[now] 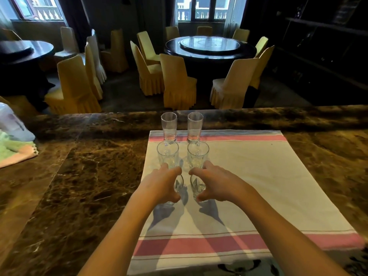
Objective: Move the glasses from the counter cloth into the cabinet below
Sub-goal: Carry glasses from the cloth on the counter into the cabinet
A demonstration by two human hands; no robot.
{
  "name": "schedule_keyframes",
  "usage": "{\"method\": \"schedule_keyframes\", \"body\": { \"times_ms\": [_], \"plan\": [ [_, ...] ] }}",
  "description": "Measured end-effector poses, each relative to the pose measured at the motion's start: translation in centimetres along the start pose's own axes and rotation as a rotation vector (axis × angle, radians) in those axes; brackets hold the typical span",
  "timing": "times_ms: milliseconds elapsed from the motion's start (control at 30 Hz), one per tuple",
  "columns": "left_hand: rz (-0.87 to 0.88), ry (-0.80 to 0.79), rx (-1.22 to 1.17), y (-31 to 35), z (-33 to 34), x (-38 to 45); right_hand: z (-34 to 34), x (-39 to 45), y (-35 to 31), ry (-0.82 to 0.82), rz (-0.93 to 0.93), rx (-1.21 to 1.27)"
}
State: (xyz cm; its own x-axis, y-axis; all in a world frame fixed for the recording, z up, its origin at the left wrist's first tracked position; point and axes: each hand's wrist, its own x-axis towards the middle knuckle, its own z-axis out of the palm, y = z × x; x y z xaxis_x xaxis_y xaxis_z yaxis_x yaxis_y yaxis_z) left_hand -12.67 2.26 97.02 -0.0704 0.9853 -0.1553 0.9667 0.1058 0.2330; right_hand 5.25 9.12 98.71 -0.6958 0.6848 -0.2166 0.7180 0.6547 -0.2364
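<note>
A dim dining room of covered chairs and round tables lies beyond the marble counter [83, 176], where a striped cloth [249, 186] is spread to cushion the glassware. Four glasses stand on it in two columns: the far pair [182, 126] upright near the pink stripe, the near pair [183, 162] in hand. The left hand [162, 186] and right hand [215, 185] each curl a grip around one near glass, low on its body, seemingly closed, so both can be carried at once. The cabinet below is out of view.
</note>
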Motion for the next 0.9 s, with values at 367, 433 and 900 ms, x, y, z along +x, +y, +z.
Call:
{"method": "schedule_keyframes", "body": {
  "times_ms": [367, 433, 900],
  "plan": [
    [0.059, 0.019, 0.021, 0.4, -0.3, -0.9, -0.7, -0.5, -0.9, -0.020, 0.027, 0.019],
    [0.053, 0.010, 0.021, 0.6, -0.1, -0.7, -0.3, -0.3, -1.2, -0.037, 0.035, 0.016],
    [-0.048, 0.021, -0.050, 1.5, 0.0, -1.6, 0.1, -1.0, -1.8, 0.019, 0.072, -0.024]
  ]
}}
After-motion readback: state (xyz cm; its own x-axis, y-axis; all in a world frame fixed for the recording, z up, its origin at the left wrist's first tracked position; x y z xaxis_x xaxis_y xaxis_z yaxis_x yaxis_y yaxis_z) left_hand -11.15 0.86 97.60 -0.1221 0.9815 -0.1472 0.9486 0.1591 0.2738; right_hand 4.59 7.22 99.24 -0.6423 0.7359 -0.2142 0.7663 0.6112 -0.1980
